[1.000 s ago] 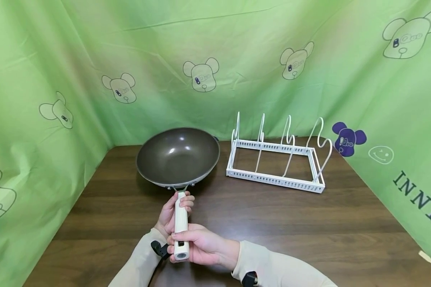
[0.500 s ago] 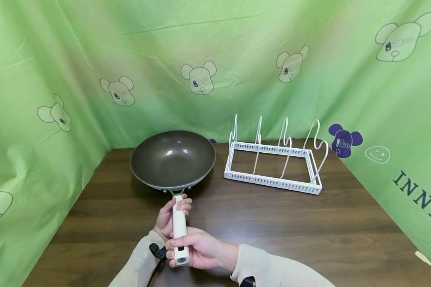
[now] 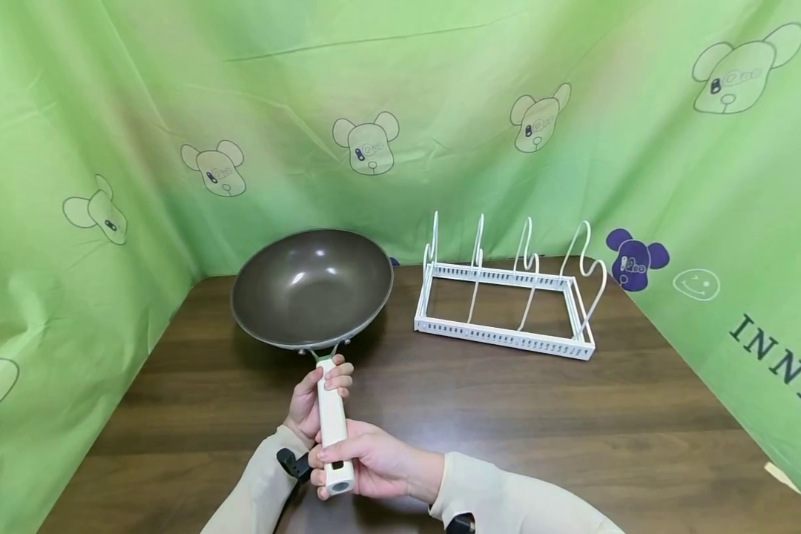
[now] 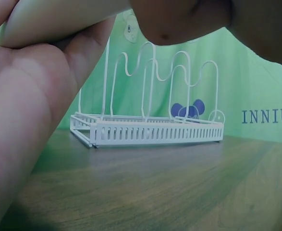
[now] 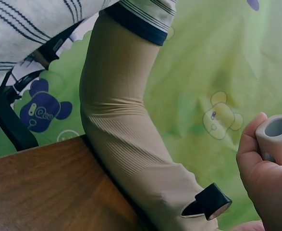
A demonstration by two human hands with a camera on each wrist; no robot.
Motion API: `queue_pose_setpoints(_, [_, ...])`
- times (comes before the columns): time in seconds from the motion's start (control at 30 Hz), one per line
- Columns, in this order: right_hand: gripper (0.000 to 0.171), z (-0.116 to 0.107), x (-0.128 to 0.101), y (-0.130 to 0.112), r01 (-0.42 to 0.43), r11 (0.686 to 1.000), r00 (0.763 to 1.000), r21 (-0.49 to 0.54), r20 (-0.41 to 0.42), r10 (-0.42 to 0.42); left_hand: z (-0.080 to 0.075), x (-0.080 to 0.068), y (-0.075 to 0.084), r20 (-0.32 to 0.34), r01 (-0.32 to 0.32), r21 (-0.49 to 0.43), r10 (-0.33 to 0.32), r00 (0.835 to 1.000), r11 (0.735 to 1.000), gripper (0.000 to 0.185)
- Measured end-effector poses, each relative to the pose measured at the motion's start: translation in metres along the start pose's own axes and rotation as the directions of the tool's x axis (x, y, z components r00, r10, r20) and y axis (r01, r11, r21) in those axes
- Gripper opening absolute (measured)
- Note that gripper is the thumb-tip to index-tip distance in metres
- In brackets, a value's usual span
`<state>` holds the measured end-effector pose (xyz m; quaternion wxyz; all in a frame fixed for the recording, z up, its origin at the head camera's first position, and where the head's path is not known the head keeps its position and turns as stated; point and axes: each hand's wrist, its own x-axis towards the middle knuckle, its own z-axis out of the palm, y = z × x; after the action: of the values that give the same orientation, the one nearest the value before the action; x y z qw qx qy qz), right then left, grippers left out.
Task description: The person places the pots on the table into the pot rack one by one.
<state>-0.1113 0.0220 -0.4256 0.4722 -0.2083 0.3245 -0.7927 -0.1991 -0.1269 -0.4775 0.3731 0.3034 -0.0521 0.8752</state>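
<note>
- While the left hand (image 3: 305,404) wraps its fingers and thumb round the handle (image 3: 332,423) close to the pan, the right hand (image 3: 379,461) grips the same handle near its hollow end, at six o'clock from the left.
- Straight up the handle, at twelve o'clock from both hands, is the dark wok-shaped pan (image 3: 312,289), its inside facing up and toward the wearer; whether its base touches the table (image 3: 541,415) cannot be told.
- At three o'clock from the pan, and apart from it, a white rack (image 3: 503,340) stands upright on the table, with wavy wire dividers rising from a slotted frame.
- Pale sleeves (image 3: 521,493) cover both arms, and a black device (image 3: 294,464) sits at the left wrist.
- Behind, from nine o'clock through twelve to three, hangs a green curtain (image 3: 274,96) printed with bear heads, a purple one (image 3: 634,261) just beyond the rack.
</note>
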Motion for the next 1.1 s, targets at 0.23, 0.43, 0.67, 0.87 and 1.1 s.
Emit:
queue_pose_setpoints(0.23, [0.016, -0.003, -0.002, -0.006, 0.023, 1.000, 1.000, -0.018, 0.016, -0.023, 0.000, 0.006, 0.000, 0.008, -0.009, -0.008, 0.009, 1.000, 1.000, 0.020])
queue_pose_setpoints(0.43, [0.019, -0.003, -0.004, -0.015, 0.041, 0.998, 0.999, -0.040, 0.023, -0.040, 0.001, 0.017, 0.002, 0.034, -0.020, -0.005, 0.020, 0.999, 1.000, 0.021])
queue_pose_setpoints(0.67, [0.017, -0.002, -0.009, -0.029, 0.044, 0.997, 0.999, -0.066, 0.022, -0.042, 0.004, 0.031, 0.002, 0.083, -0.036, -0.001, 0.036, 0.996, 0.999, 0.022])
queue_pose_setpoints(0.87, [0.015, -0.001, -0.015, -0.039, 0.049, 0.998, 0.998, -0.051, 0.028, -0.048, 0.007, 0.042, 0.000, 0.108, -0.048, 0.013, 0.046, 0.993, 0.999, 0.025])
queue_pose_setpoints(1.1, [0.015, 0.000, -0.023, -0.052, 0.065, 0.996, 0.996, -0.060, 0.060, -0.062, 0.012, 0.057, -0.003, 0.124, -0.051, 0.062, 0.043, 0.991, 0.997, 0.027])
